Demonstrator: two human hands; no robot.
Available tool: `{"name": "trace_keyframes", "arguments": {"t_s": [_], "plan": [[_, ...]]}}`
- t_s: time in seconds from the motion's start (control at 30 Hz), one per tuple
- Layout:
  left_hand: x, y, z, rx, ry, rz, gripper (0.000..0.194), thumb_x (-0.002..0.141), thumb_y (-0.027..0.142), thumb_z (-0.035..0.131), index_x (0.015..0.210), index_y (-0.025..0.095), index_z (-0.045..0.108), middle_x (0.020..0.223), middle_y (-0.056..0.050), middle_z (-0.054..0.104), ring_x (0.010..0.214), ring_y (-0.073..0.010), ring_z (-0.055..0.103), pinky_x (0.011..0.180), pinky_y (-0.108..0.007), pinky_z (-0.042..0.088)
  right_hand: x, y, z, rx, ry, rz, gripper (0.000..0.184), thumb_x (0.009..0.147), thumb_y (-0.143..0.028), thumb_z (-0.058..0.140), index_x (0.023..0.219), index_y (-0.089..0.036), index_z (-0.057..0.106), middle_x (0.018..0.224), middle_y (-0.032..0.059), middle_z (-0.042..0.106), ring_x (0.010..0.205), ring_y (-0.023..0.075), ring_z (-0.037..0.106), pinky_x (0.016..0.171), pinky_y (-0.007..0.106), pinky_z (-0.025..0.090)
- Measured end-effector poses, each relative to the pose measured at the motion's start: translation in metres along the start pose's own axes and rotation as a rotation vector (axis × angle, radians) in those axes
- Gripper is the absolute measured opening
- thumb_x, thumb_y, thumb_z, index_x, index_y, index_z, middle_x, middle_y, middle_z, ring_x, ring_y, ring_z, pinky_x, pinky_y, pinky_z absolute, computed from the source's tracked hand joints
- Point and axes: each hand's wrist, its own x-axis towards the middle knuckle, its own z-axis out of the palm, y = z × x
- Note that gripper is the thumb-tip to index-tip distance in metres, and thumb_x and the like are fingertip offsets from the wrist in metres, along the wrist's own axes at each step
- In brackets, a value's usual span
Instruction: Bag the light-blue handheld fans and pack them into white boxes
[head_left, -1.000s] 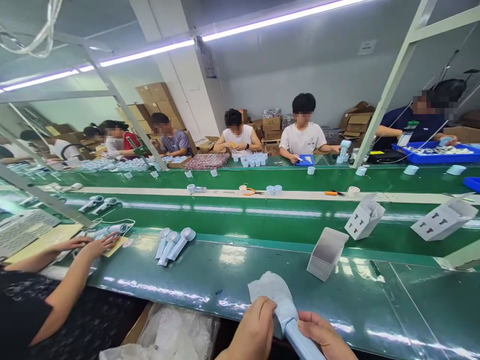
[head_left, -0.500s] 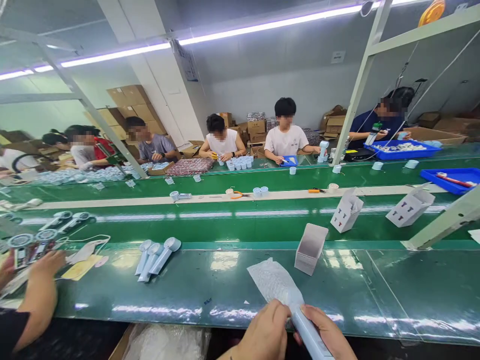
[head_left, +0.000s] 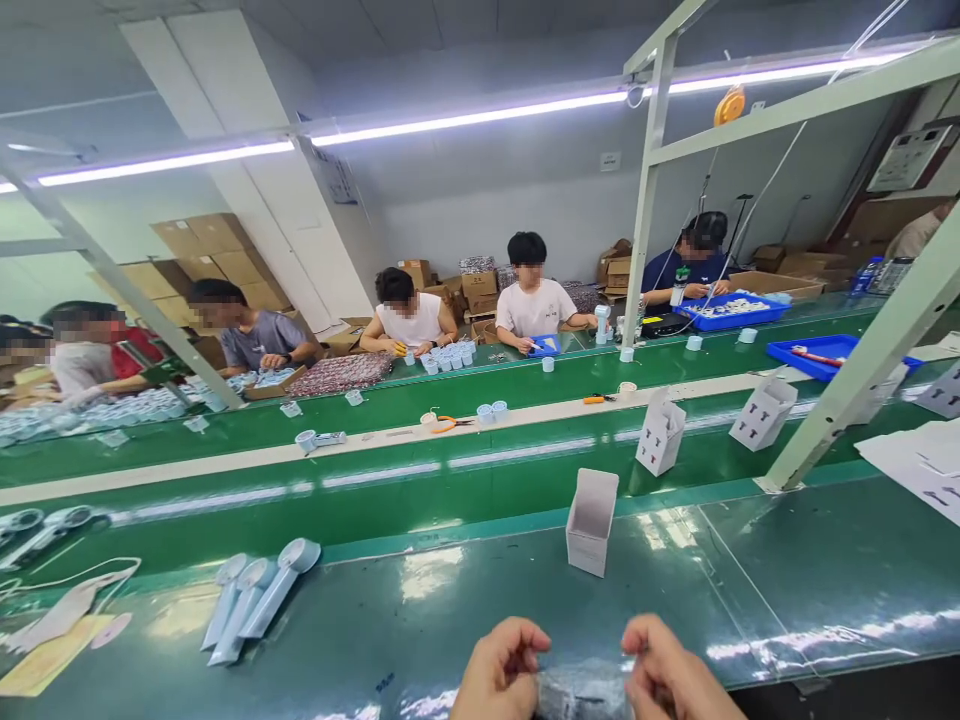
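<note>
At the bottom edge, a clear plastic bag (head_left: 583, 692) spans the space between my hands, its lower part cut off by the frame. My left hand (head_left: 504, 668) has curled fingers closed at the bag's left side. On the opposite side my right hand (head_left: 669, 672) is closed at the bag's edge, fingers bent inward. What the bag contains does not show clearly. Just beyond my hands stands an upright open white box (head_left: 591, 530). Several light-blue round-headed handles (head_left: 262, 598) lie bunched on the bench to the left.
A green conveyor (head_left: 465, 495) runs past the bench (head_left: 450, 600), carrying printed white boxes (head_left: 660, 437) and light-blue cups (head_left: 491, 412). A slanted metal post (head_left: 832, 400) rises at right beside white sheets (head_left: 919, 455). Co-workers (head_left: 534, 305) sit across the line.
The light-blue handle my right hand gripped, its head in the bag, has dropped from sight. My hands have spread apart around the bag, and the view has swung right.
</note>
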Motion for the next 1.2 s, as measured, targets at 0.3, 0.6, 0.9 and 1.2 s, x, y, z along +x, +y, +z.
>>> {"name": "trace_keyframes", "arguments": {"t_s": [0.3,0.6,0.9,1.2], "plan": [[0.026,0.055,0.005,0.284,-0.166,0.270,0.023,0.064,0.032,0.071,0.082,0.018,0.069,0.083,-0.002,0.066,0.080,-0.0169,0.057,0.073,-0.026,0.044,0.047,-0.059,-0.007,0.163,-0.011,-0.213,0.049,0.077,-0.072,0.052,0.081,-0.024,0.042,0.064,-0.0054,0.047,0.054,0.0104,0.042,0.053,0.026,0.034],[0.090,0.135,-0.032,-0.285,0.049,0.226,0.038,0.054,0.036,0.078,0.080,0.013,0.064,0.062,0.001,0.061,0.060,-0.0130,0.052,0.060,-0.026,0.044,0.153,-0.013,-0.087,-0.229,0.410,-0.280,0.084,0.074,-0.037,0.057,0.149,-0.020,0.023,0.136,0.0145,0.058,0.121,0.0284,0.057,0.102,0.045,0.046],[0.116,0.152,-0.010,0.733,0.117,0.225,0.023,0.066,0.020,0.056,0.087,0.017,0.066,0.092,-0.010,0.068,0.085,-0.0262,0.065,0.077,-0.038,0.052,0.158,-0.008,-0.096,-0.311,0.232,-0.358,0.059,0.073,-0.021,0.043,0.130,-0.023,0.055,0.131,0.0082,0.062,0.122,0.0245,0.055,0.104,0.042,0.045],[0.143,0.201,0.034,1.289,-0.086,0.191,0.037,0.069,0.018,0.056,0.105,0.015,0.064,0.106,-0.016,0.069,0.095,-0.0321,0.069,0.075,-0.039,0.057,0.151,0.001,-0.113,-0.297,0.145,-0.354,0.039,0.073,-0.026,0.047,0.105,-0.019,0.068,0.120,0.0108,0.067,0.115,0.0296,0.058,0.102,0.045,0.045]]}}
